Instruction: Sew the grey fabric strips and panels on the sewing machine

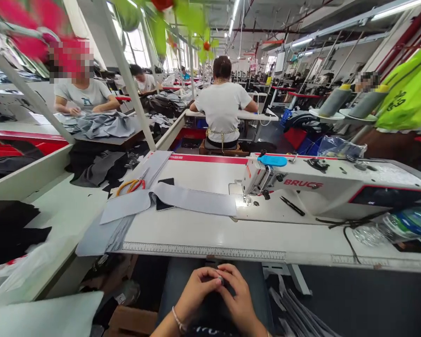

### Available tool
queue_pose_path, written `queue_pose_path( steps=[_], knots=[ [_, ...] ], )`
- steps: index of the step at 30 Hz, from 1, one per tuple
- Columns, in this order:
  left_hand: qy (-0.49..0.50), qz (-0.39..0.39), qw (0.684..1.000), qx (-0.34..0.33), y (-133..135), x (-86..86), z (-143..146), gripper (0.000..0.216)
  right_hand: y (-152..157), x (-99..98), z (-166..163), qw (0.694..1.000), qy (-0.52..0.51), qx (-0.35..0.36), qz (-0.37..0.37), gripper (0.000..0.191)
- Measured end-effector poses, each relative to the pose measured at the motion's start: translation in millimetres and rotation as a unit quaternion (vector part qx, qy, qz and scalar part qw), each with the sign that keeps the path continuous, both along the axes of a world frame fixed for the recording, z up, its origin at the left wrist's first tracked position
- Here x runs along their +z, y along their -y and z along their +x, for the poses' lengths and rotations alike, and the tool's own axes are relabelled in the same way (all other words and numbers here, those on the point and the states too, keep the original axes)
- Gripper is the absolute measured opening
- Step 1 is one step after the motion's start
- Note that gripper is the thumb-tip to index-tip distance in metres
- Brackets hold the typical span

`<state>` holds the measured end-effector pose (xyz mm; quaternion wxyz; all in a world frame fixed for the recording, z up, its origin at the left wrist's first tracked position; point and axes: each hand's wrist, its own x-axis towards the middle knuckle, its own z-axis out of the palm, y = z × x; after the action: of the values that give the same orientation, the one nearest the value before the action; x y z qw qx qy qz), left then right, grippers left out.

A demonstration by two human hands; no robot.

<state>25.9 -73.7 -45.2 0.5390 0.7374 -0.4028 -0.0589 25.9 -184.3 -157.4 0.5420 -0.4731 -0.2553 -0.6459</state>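
Note:
My left hand and my right hand meet over my lap, below the table's front edge. Both are closed, fingertips together around a small greyish round piece, mostly hidden by the fingers; its kind I cannot make out. On the table in front of them, a long light grey fabric strip runs to the needle area of a white sewing machine. A stack of grey fabric pieces hangs over the table's left front corner. Orange-handled scissors rest behind that stack.
Black tweezers lie on the machine bed. A plastic bottle lies at the right, near thread cones. A measuring tape lines the front edge. Co-workers sit ahead, one with their back to me. Dark scraps lie left.

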Motion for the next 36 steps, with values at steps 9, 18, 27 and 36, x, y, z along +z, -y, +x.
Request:
queue_pose_path(
  steps=[9, 18, 27, 36],
  knots=[
    [0.034, 0.033, 0.999, 0.019, -3.5, 0.5, -11.9, 0.034, -0.7, 1.8, -14.5, 0.999, 0.005, 0.033, 0.008, 0.027],
    [0.117, 0.016, 0.993, 0.004, -3.4, -1.8, -18.0, 0.017, -0.8, 7.4, -19.7, 0.993, 0.009, 0.115, 0.035, 0.028],
    [0.1, -0.029, 0.993, 0.058, -6.7, 0.9, -15.3, 0.031, 8.2, 7.5, -24.1, 0.967, -0.043, 0.225, 0.114, 0.016],
    [0.073, -0.006, 0.995, 0.072, -6.4, 2.5, -18.2, 0.041, 14.3, 7.1, -29.3, 0.989, -0.089, 0.117, 0.035, 0.022]
  ],
)
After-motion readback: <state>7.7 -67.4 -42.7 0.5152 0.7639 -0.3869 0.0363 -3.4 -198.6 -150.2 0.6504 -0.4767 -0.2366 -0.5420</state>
